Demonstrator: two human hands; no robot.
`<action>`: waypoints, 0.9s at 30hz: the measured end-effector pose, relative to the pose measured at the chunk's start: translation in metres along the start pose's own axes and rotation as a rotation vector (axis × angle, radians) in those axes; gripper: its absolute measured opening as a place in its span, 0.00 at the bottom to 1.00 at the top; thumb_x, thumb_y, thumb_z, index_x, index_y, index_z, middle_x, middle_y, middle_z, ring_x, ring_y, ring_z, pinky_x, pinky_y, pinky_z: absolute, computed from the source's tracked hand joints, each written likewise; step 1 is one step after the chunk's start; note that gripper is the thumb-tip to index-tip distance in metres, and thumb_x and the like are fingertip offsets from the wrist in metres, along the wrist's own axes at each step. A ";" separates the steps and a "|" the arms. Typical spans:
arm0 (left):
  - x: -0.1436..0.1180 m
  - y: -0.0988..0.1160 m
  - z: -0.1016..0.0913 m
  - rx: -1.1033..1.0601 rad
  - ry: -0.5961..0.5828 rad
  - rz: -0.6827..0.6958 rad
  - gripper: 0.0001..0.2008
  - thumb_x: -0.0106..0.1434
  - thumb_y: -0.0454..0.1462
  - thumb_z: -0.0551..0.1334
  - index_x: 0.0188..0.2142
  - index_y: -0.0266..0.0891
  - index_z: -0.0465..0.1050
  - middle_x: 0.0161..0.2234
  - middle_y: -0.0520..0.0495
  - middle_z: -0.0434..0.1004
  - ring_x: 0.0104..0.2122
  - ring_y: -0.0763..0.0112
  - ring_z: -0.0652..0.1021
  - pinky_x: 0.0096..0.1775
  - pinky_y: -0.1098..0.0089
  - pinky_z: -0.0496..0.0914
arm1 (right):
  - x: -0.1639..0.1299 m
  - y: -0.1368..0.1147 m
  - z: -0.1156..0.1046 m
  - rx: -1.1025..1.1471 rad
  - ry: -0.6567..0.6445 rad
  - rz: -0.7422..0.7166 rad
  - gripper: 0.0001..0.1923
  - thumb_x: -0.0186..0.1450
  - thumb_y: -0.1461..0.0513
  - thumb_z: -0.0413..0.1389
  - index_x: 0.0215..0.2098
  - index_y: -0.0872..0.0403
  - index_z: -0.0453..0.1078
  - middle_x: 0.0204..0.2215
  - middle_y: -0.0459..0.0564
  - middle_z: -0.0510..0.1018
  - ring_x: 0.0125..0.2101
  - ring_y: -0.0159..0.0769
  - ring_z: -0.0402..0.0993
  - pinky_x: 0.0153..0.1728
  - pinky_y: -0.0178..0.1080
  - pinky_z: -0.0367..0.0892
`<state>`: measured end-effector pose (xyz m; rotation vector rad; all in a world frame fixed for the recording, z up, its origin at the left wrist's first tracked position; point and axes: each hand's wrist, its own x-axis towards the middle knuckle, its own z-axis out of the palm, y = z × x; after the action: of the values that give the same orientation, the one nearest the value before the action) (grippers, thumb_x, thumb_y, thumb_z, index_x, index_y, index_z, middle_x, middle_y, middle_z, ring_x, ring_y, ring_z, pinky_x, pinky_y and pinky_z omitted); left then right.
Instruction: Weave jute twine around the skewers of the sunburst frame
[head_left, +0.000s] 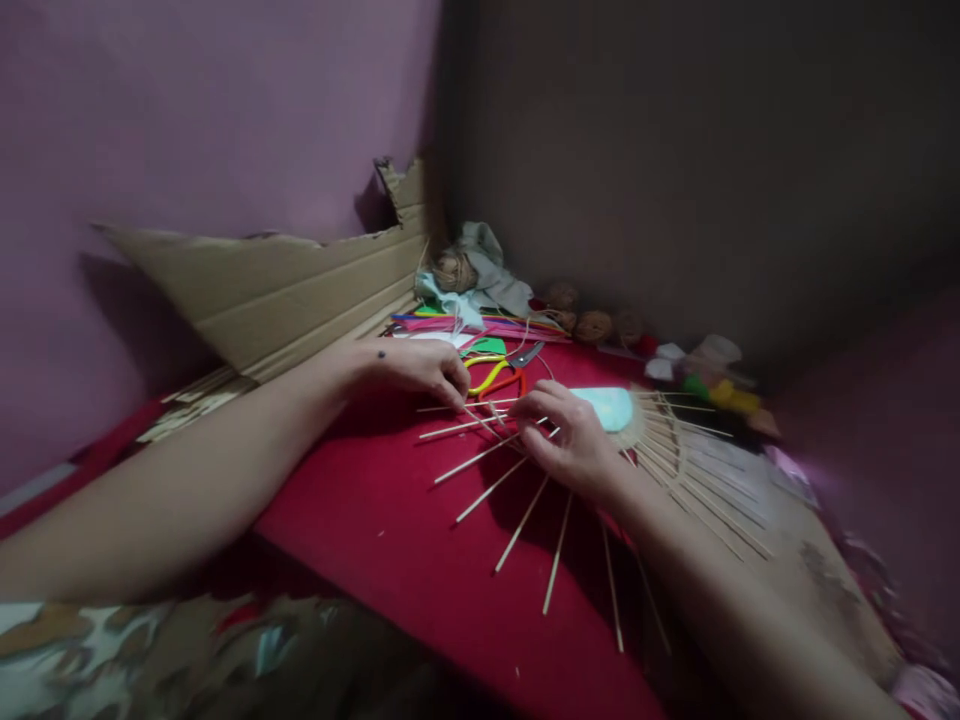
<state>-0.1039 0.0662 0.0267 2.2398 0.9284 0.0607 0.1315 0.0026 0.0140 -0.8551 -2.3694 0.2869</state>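
Observation:
Thin bamboo sticks spread like a fan over the red cloth. My left hand is closed, pinching a thin strand of twine at the sticks' far left side. Just right of it, my right hand curls its fingers around the upper sticks, covering where they come together. A pale mint half-round piece lies beyond my right hand. Behind the hands rest scissors with yellow and orange handles, blades pointing right. A second fan of sticks with a woven arc lies to the right.
Torn cardboard leans on the wall at the left. Twine balls, a larger ball and pale cloth sit at the back. The red cloth covers the work surface, its front edge running diagonally.

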 end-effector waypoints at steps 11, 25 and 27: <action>0.004 -0.002 0.011 0.209 0.213 0.102 0.12 0.61 0.41 0.57 0.26 0.37 0.73 0.23 0.51 0.69 0.24 0.74 0.67 0.28 0.73 0.57 | 0.001 0.015 0.040 0.268 0.209 0.247 0.08 0.57 0.69 0.50 0.34 0.53 0.61 0.29 0.48 0.72 0.29 0.32 0.69 0.32 0.37 0.66; 0.007 0.004 0.019 0.457 0.419 0.052 0.08 0.59 0.40 0.58 0.31 0.38 0.70 0.25 0.49 0.71 0.25 0.72 0.68 0.26 0.72 0.55 | 0.003 0.013 0.039 0.213 0.221 0.320 0.23 0.58 0.69 0.49 0.53 0.55 0.56 0.39 0.55 0.74 0.36 0.37 0.73 0.37 0.42 0.68; 0.007 0.003 0.020 0.466 0.423 0.046 0.08 0.59 0.41 0.59 0.30 0.39 0.71 0.24 0.50 0.70 0.23 0.73 0.67 0.26 0.72 0.54 | 0.009 0.009 0.033 0.211 0.194 0.363 0.29 0.59 0.68 0.50 0.58 0.56 0.52 0.39 0.55 0.74 0.34 0.36 0.73 0.35 0.41 0.68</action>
<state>-0.0911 0.0580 0.0120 2.7415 1.2095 0.3878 0.1108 0.0157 -0.0119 -1.1513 -1.9576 0.5615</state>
